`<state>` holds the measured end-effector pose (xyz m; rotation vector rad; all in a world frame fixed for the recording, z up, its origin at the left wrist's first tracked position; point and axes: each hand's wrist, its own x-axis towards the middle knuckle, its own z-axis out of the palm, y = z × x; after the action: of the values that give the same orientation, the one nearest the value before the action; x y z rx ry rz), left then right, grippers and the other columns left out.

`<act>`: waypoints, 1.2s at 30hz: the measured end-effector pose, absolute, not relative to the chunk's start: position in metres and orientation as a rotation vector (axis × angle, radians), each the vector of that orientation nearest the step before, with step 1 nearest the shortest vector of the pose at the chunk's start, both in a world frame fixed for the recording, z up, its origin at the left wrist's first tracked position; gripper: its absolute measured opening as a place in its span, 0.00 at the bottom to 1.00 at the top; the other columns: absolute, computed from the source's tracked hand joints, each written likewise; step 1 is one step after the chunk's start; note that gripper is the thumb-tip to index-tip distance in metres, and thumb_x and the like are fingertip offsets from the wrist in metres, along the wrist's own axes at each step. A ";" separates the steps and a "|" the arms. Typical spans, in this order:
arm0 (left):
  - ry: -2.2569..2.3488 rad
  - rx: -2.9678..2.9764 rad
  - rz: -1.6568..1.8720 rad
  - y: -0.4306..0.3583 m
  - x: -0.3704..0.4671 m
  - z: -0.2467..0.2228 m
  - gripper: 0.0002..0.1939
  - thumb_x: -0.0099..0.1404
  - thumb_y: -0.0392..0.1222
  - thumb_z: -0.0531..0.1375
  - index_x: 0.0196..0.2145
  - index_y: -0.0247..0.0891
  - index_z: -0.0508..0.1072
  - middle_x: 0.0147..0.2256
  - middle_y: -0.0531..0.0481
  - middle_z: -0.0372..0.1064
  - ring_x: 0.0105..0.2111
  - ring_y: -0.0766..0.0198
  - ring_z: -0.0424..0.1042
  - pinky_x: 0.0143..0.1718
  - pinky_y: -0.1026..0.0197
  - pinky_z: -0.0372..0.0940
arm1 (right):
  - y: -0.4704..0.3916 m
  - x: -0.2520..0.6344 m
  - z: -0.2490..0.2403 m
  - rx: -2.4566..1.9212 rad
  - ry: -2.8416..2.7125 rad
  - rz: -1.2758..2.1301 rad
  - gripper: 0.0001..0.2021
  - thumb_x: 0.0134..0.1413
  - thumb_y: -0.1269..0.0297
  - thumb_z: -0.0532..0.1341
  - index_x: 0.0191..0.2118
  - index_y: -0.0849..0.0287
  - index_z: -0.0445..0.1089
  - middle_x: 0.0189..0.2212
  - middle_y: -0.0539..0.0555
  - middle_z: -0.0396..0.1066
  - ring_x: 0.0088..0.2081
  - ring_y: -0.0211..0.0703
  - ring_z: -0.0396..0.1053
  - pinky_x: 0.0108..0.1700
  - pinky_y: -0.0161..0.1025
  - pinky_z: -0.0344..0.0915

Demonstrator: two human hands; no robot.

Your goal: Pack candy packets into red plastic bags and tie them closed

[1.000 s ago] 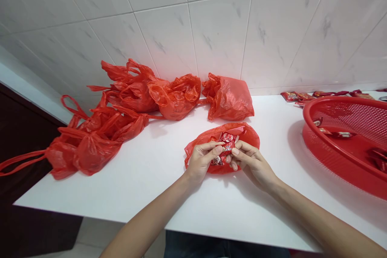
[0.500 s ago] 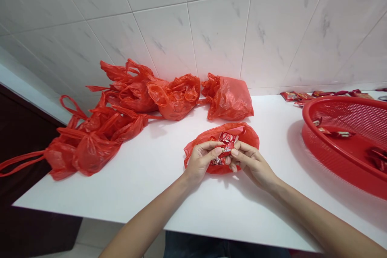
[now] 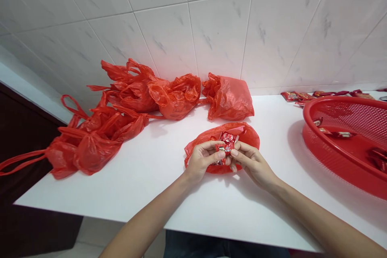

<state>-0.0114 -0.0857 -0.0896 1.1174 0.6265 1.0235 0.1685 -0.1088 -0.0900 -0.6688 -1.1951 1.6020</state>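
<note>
Both hands pinch a small red wrapped candy between thumbs and fingers. My left hand grips its left side and my right hand its right side. They are over the mouth of an open red plastic bag on the table. Inside the bag lie more red printed packets, partly covered by my fingers. The candy's printing is too small to read.
Several filled red plastic bags line the left and back of the white table. Another red bag sits against the tiled wall. A red mesh basket with several packets stands at right; more packets lie behind it.
The candy has turned slightly between my fingers, and my left thumb has shifted a little, showing more of the wrapper. Both hands stay over the bag.
</note>
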 end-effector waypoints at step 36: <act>0.817 1.314 1.221 -0.088 -0.012 -0.094 0.13 0.55 0.45 0.73 0.37 0.38 0.83 0.28 0.50 0.76 0.27 0.66 0.73 0.31 0.62 0.69 | -0.108 0.168 -0.090 -0.713 -1.187 1.597 0.16 0.59 0.52 0.68 0.30 0.58 0.69 0.28 0.50 0.75 0.24 0.34 0.69 0.30 0.36 0.65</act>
<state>-0.0117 -0.0875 -0.0937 1.3143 0.8165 1.2215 0.1681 -0.1077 -0.0904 -0.7135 -1.1875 1.5975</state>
